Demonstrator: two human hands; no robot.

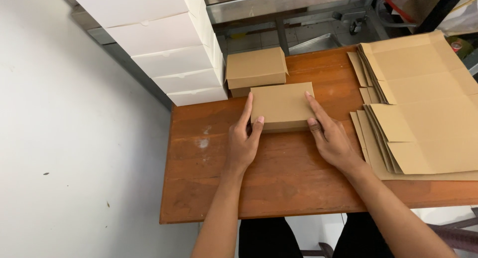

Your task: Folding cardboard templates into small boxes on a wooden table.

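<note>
This looks like a small packing workroom, probably at the back of a food shop or a little production place. A wooden table (279,183) carries a thick pile of flat, unfolded cardboard sheets (423,108) on one side and already folded brown boxes (256,68) in the middle. Against the plain white wall (64,138) stands a stack of closed white boxes (169,54). Behind the table there is a steel counter (279,1) with a metal tray (316,43) on the tiled floor below it
</note>
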